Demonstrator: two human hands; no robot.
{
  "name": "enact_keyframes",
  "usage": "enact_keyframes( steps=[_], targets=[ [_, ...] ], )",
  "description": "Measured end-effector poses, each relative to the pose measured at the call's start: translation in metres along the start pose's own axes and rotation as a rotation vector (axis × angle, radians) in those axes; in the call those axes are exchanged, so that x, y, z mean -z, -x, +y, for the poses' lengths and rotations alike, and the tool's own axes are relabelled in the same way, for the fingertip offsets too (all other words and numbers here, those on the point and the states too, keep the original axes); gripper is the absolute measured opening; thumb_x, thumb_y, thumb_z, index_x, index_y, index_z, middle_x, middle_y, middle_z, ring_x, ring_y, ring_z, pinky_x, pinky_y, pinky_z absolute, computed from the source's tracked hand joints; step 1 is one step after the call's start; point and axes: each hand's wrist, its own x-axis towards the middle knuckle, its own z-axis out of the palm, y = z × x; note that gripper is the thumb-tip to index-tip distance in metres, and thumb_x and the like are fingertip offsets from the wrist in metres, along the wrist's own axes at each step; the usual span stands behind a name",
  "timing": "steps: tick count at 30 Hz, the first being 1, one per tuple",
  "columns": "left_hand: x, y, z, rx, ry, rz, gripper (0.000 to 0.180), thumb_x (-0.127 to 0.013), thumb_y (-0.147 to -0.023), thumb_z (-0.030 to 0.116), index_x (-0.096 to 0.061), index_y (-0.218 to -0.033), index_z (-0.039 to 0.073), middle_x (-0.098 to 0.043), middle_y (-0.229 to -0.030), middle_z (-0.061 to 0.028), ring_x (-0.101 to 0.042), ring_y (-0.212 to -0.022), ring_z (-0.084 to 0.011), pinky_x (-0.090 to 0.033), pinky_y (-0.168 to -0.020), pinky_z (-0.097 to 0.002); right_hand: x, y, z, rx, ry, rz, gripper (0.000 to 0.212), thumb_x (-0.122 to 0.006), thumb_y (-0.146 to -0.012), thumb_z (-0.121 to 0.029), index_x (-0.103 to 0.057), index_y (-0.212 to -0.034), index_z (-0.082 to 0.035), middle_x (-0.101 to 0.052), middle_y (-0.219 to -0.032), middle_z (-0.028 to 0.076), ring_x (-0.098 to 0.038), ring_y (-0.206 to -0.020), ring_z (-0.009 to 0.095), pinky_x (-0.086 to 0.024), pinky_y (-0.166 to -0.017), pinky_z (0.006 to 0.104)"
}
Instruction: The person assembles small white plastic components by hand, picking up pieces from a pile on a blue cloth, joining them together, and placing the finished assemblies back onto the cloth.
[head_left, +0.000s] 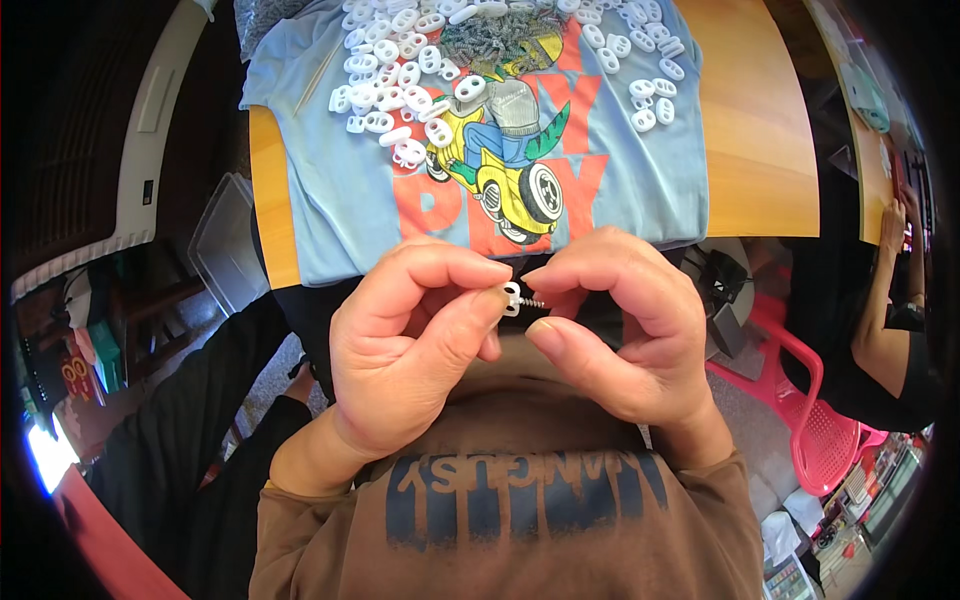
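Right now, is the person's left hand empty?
No, the left hand pinches a small white plastic piece between its thumb and index finger.

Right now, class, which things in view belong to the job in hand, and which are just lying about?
Seemingly in the job:
- white two-holed piece, held in the left hand's fingers
- small metal spring, beside the open right hand
- loose white pieces
- grey metal heap
- light-blue printed shirt, underneath

Seemingly lying about:
- pink chair, right
- teal item, other table
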Motion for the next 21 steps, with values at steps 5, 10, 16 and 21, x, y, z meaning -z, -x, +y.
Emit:
enact_keyframes(
  steps=[5,10,16,21],
  targets=[
    [-0.003,0.000,-0.001,0.010,-0.007,0.004,0.015,-0.055,-0.084,-0.004,-0.056,-0.099,-0.002,-0.055,-0.088,-0.0049,-0.055,-0.068,-0.0057,-0.046,-0.057,-0.0169,-0.005,0.001,0.004,0.038,0.015,0.028,0.012,-0.066,-0.072,0.002,-0.059,-0.082,0.000,-0.057,-0.071,0.009,-0.057,-0.059,0.018,-0.044,-0.052,0.0261],
    [-0.002,0.003,-0.003,-0.090,-0.208,-0.008,0.014,-0.055,-0.084,-0.004,-0.057,-0.098,-0.002,-0.055,-0.087,-0.0053,-0.055,-0.068,-0.0060,-0.046,-0.057,-0.0169,-0.008,0.001,0.004,0.002,0.003,0.022,0.008,-0.065,-0.074,0.001,-0.058,-0.078,0.000,-0.056,-0.068,0.009,-0.055,-0.057,0.018,-0.042,-0.050,0.0274],
    [0.006,0.000,-0.014,-0.013,-0.200,0.027,0.012,-0.054,-0.086,-0.002,-0.056,-0.097,-0.002,-0.056,-0.089,-0.0052,-0.055,-0.066,-0.0067,-0.046,-0.058,-0.0176,-0.019,0.002,0.020,-0.013,0.024,0.048,0.006,-0.064,-0.076,-0.001,-0.059,-0.080,0.000,-0.055,-0.067,0.008,-0.051,-0.054,0.018,-0.040,-0.049,0.0278],
    [0.011,-0.002,-0.012,0.065,0.157,0.179,0.014,-0.054,-0.087,0.002,-0.055,-0.101,-0.001,-0.059,-0.085,-0.0050,-0.054,-0.067,-0.0067,-0.045,-0.062,-0.0187,-0.023,-0.011,0.015,-0.031,0.016,0.007,0.010,-0.064,-0.077,-0.004,-0.059,-0.084,0.000,-0.055,-0.069,0.008,-0.051,-0.056,0.018,-0.040,-0.050,0.0280]
  ],
)
